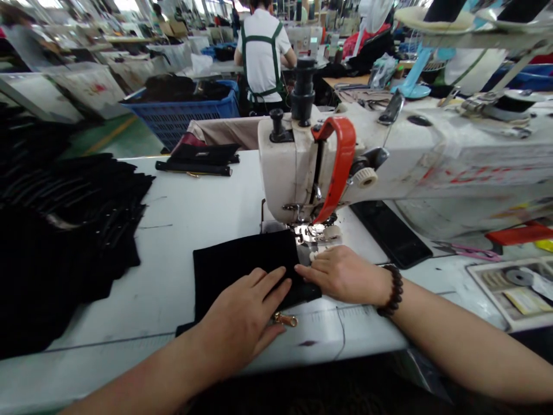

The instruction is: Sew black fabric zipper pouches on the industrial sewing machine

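A black fabric piece [242, 262] lies on the white table [207, 202] in front of the needle of a white sewing machine [302, 167] with an orange guard [339, 164]. My left hand [244, 317] lies flat on the fabric, fingers stretched out. A small gold clasp [285, 319] shows beside its fingers. My right hand [341, 274], with a bead bracelet at the wrist, has its fingers pressed together on the fabric's right edge just below the presser foot [313, 230].
A large pile of black pieces [64, 230] covers the table's left side. More black parts [199, 158] lie at the back. A black phone [391, 233] and pink scissors [469, 251] lie right of the machine. A blue crate [181, 109] and a person in an apron [263, 52] are behind.
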A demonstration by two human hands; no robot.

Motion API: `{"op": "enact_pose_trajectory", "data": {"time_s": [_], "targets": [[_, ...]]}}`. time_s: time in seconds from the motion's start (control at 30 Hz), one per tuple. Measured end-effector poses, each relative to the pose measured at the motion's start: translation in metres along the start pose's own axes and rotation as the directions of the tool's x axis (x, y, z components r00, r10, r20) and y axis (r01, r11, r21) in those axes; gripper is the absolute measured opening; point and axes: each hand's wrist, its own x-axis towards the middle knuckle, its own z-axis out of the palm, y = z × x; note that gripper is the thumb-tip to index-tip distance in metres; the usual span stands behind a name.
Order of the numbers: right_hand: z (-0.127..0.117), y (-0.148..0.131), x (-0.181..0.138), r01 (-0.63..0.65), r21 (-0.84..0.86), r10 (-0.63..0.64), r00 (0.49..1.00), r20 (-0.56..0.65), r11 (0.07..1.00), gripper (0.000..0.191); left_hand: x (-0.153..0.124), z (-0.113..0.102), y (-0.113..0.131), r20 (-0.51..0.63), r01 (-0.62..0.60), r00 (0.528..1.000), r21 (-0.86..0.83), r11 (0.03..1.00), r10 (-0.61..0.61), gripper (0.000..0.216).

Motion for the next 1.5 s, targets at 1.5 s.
{"op": "enact_pose_trajectory", "data": {"time_s": [1.5], "targets": [[-0.022, 0.002, -0.002, -0.034, 0.18, 0.0, 0.983, 0.185, 0.983, 0.028, 0.017, 0.014, -0.002, -0.215, -0.111, 0.972, -0.047, 0.993, 0.098, 0.031]]}}
